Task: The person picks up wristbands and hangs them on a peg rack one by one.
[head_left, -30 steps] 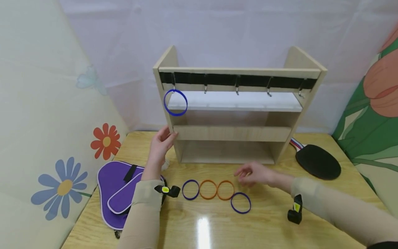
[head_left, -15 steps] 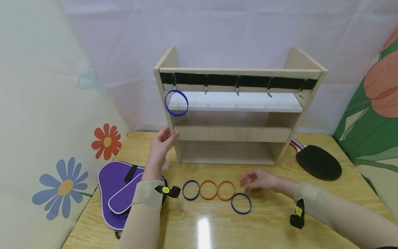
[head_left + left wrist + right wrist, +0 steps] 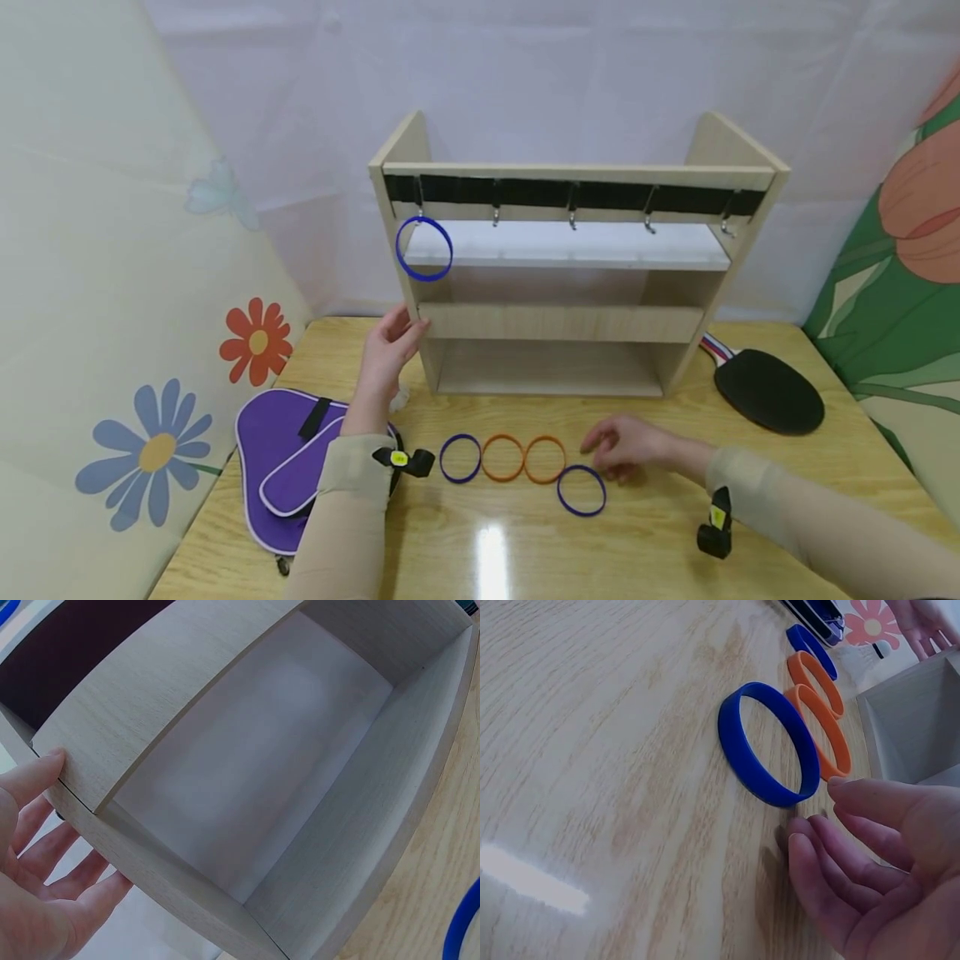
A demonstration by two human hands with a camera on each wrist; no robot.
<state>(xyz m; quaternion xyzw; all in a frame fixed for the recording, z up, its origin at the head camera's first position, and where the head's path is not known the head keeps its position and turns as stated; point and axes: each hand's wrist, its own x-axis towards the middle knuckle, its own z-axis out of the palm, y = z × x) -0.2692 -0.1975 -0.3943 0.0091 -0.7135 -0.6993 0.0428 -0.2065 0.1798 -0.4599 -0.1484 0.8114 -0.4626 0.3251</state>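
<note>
My left hand point(image 3: 386, 354) holds the left side panel of a wooden shelf unit point(image 3: 558, 323); in the left wrist view the thumb lies on the front and the fingers on the outer side. My right hand point(image 3: 626, 446) hovers low over the table with loosely curled fingers and nothing in them. Just beside its fingertips lies a blue silicone wristband point(image 3: 739, 754), apart from them. Two orange wristbands point(image 3: 502, 436) point(image 3: 545, 437) and another blue wristband point(image 3: 442, 462) lie in a row to the left. One more blue wristband point(image 3: 425, 277) hangs from the leftmost hook.
Several metal hooks point(image 3: 573, 220) line the black strip across the unit's top. A purple paddle case point(image 3: 273, 450) lies at the left of the wooden table point(image 3: 540, 558). At the right lies a black table tennis paddle point(image 3: 768, 392). A shuttlecock point(image 3: 859, 664) sits behind my left forearm.
My right hand has drawn back toward me and slightly right, nearer the front blue wristband. The left hand stays on the shelf unit, and the wristbands have not moved.
</note>
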